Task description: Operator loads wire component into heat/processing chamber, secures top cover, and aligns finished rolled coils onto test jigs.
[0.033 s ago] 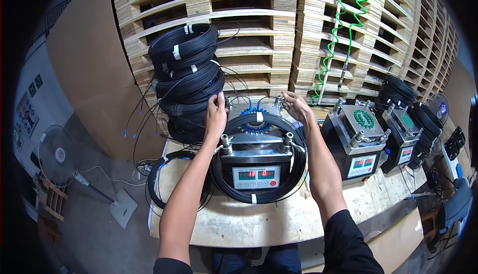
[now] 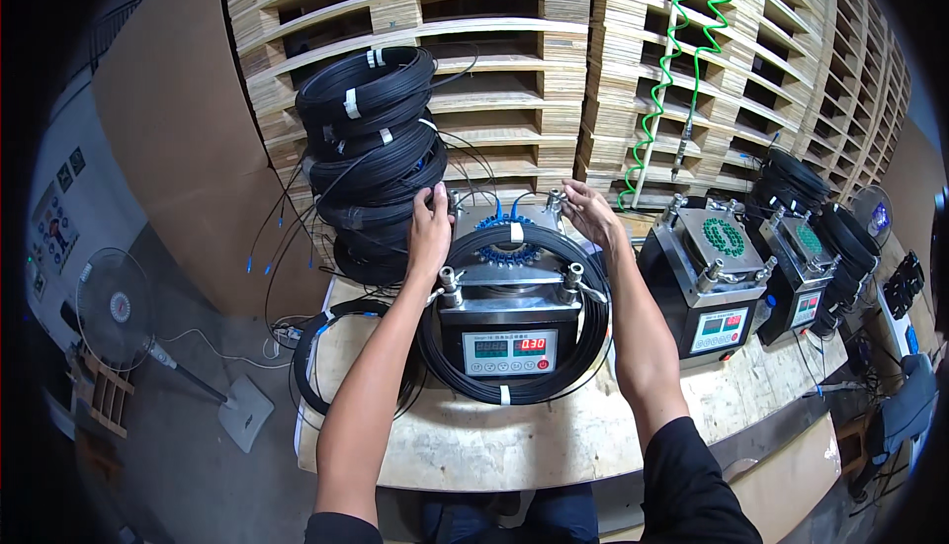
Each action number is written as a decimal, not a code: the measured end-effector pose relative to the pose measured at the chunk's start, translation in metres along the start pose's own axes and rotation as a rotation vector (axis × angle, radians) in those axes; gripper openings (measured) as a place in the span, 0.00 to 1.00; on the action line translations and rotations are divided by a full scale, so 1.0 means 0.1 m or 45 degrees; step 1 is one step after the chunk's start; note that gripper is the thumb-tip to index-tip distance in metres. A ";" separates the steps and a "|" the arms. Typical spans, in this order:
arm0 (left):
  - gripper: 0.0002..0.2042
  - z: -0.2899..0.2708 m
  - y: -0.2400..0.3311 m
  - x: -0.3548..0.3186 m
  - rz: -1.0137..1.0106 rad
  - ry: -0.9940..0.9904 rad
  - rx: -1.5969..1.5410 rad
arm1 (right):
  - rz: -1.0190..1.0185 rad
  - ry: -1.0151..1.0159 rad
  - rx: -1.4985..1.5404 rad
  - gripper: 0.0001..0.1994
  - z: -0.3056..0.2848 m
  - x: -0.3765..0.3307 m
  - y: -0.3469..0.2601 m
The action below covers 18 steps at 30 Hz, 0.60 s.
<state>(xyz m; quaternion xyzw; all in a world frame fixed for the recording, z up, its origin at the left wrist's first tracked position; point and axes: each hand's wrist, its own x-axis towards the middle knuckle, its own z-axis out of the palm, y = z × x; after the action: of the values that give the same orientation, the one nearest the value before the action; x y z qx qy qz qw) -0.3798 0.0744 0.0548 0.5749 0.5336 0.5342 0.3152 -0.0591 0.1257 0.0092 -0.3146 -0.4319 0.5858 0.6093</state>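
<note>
In front of me stands a polishing machine [image 2: 474, 332] with a black body, a metal top and a red digital display. Its round jig [image 2: 506, 259] holds a ring of blue fiber connectors. A coil of black cable [image 2: 589, 346], tied with white tape, hangs around the machine's front. My left hand [image 2: 429, 236] is closed at the rear left clamp post [image 2: 454, 200]. At the rear right clamp post [image 2: 555, 200], my right hand [image 2: 591, 216] has its fingers curled in. What either hand grips is hidden. Both front posts [image 2: 450, 287] have pale levers.
Stacked black cable coils [image 2: 366, 149] rise at the back left, with another coil [image 2: 314, 366] on the wooden table [image 2: 474, 455]. Two similar machines [image 2: 707, 287] stand to the right. Wooden pallets [image 2: 494, 70] form the background. A green coiled hose [image 2: 652, 119] hangs there. A fan [image 2: 119, 307] stands left.
The machine's display has changed: its left digits have gone dark and its right digits now show a longer reading. My hands stay at the rear posts, almost unmoved.
</note>
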 end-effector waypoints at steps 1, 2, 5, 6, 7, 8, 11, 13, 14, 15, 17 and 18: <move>0.38 -0.03 -0.02 -0.02 -0.004 0.008 0.005 | 0.006 -0.007 0.004 0.27 0.02 -0.04 0.03; 0.38 -0.10 -0.03 -0.04 -0.014 0.020 0.015 | 0.017 0.041 -0.021 0.27 0.22 -0.13 0.00; 0.37 -0.02 0.05 -0.06 -0.007 -0.003 0.012 | 0.097 0.159 -0.212 0.28 0.05 -0.02 -0.12; 0.37 0.09 0.09 -0.06 0.005 -0.026 -0.005 | 0.139 0.135 -0.450 0.27 -0.19 0.05 -0.16; 0.37 0.14 0.12 -0.08 0.018 -0.036 -0.017 | 0.186 0.097 -0.684 0.26 -0.32 0.09 -0.16; 0.37 0.19 0.13 -0.07 0.021 -0.046 -0.024 | 0.101 0.091 -0.609 0.24 -0.39 0.13 -0.15; 0.37 0.00 0.02 -0.06 -0.029 0.000 -0.002 | -0.064 0.030 -0.053 0.22 0.06 -0.05 -0.09; 0.35 0.01 -0.01 -0.03 -0.014 0.013 -0.008 | -0.056 -0.027 0.002 0.35 -0.01 -0.13 -0.23; 0.35 0.00 -0.04 0.00 -0.028 0.005 -0.006 | -0.022 0.002 -0.161 0.36 0.02 -0.19 -0.29; 0.35 -0.01 -0.03 -0.01 -0.031 0.013 -0.002 | 0.014 0.028 -0.323 0.38 0.09 -0.24 -0.34; 0.35 -0.12 -0.05 -0.03 -0.045 0.037 0.031 | -0.018 0.156 -0.938 0.40 0.48 -0.29 -0.35; 0.36 -0.02 -0.02 -0.02 -0.028 0.006 0.009 | -0.063 0.193 -1.216 0.37 0.36 -0.18 -0.34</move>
<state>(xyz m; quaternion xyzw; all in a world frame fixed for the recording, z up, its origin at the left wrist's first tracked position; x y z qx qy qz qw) -0.3818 0.0726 0.0526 0.5690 0.5424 0.5301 0.3178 -0.0758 0.0993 0.0519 -0.5906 -0.6142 0.2828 0.4405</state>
